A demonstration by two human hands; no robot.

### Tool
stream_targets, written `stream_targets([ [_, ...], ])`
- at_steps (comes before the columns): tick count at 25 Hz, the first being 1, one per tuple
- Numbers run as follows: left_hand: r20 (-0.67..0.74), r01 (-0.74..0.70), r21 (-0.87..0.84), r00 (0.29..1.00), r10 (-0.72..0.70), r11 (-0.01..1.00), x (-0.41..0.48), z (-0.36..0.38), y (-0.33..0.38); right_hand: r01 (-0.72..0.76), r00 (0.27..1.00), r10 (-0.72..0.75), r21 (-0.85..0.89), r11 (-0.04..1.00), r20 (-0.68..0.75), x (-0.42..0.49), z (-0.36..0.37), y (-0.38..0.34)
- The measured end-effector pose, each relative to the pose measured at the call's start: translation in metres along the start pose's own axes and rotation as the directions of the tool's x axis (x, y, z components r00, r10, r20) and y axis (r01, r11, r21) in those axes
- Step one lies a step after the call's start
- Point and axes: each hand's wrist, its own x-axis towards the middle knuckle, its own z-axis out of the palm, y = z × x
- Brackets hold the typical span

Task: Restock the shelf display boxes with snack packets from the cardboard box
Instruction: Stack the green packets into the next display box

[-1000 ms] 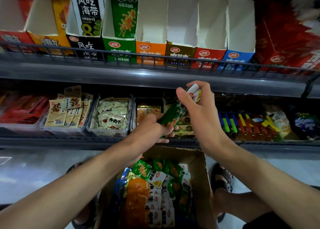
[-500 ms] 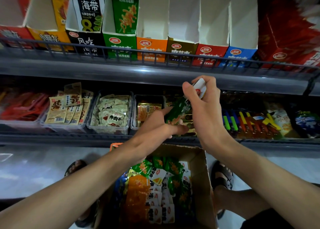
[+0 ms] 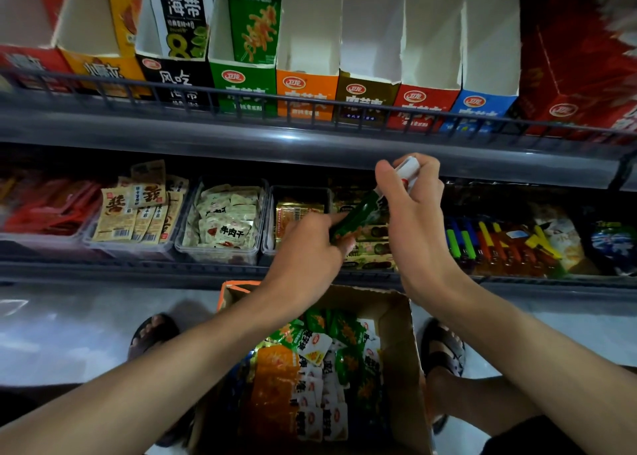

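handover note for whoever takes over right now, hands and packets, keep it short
Left hand holds the lower end of the green packets; right hand grips their white upper end.
They are in front of the lower shelf, not yet in a display box.
Cardboard box on the floor holds many packets.
Left: load them, probably the green display box, then continue.

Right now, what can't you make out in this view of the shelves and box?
Head view:
Count of green packets: the left hand and right hand cover both ends.
Fill of the orange display box: its front wall hides it.
Near end of the cardboard box: cut off by the bottom edge.
Print on the red carton, top right: blurred.
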Motion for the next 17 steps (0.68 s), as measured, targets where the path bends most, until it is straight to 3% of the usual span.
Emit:
stream_targets([
  [3, -0.114, -0.041, 0.062, 0.992, 0.048, 0.997, -0.002, 0.000, 0.000, 0.021, 1.000, -0.021, -0.005, 1.000, -0.010, -0.002, 0.002, -0.001],
  [7, -0.144, -0.034, 0.130, 0.988, 0.053, 0.991, -0.002, -0.001, -0.001, -0.003, 1.000, 0.002, -0.031, 1.000, -0.021, -0.004, 0.005, -0.001],
  [13, 0.069, 0.006, 0.018, 0.998, -0.007, 1.000, 0.003, -0.001, -0.001, -0.043, 0.999, 0.042, -0.058, 0.997, -0.015, -0.003, 0.002, 0.005],
  [17, 0.100, 0.025, -0.002, 0.995, -0.024, 1.000, 0.004, -0.003, -0.004, -0.015, 0.999, 0.018, -0.096, 0.995, 0.032, -0.002, 0.001, 0.009],
])
